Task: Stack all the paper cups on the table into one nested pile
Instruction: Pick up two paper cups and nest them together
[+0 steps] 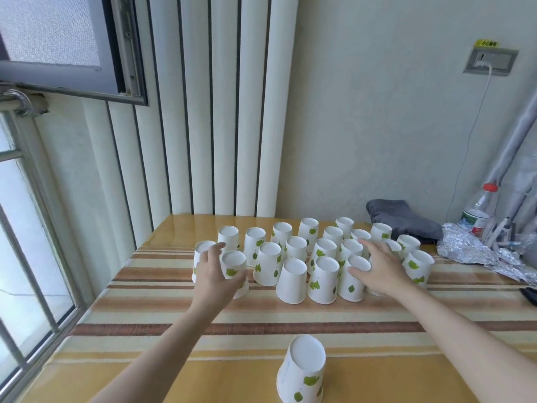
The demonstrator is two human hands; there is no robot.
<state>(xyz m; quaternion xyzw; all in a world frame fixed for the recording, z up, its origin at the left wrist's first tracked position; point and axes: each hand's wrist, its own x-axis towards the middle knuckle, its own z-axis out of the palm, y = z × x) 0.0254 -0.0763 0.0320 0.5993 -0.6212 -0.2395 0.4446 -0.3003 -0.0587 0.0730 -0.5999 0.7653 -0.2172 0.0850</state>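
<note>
Several white paper cups with green leaf prints stand upside down in rows across the far half of the table point(261, 327). One lone inverted cup point(302, 373) stands near the front edge. My left hand point(215, 274) reaches over the leftmost cups, its fingers spread around an inverted cup point(234, 266), thumb on the cup's right side. My right hand point(380, 270) hovers open over the right part of the group, thumb next to a front-row cup point(353, 282). Whether either hand grips a cup is unclear.
A striped plastic cloth covers the table. At the back right lie a dark grey cloth point(404, 219), crumpled foil point(476, 251) and a plastic bottle point(478, 212). A window point(26, 228) runs along the left; a wall and radiator panels stand behind.
</note>
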